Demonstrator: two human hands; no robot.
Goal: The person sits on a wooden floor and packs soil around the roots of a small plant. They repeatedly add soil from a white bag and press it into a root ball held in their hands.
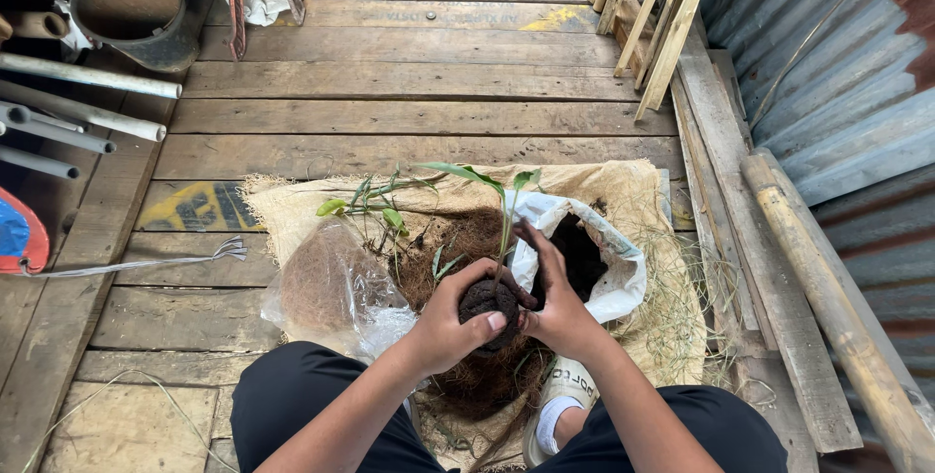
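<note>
Head view: the left hand (450, 322) is cupped tight around a dark soil ball (486, 300) with a thin green seedling (504, 215) rising from its top, held above a heap of brown coconut fibre (458, 244). The right hand (557, 302) presses against the ball's other side, fingers curled on it. Just beside it stands an open white bag of dark soil (584, 249); a clear plastic bag of fibre (331, 288) lies to the left, all on a burlap sack (623, 190) over the plank floor (409, 83).
</note>
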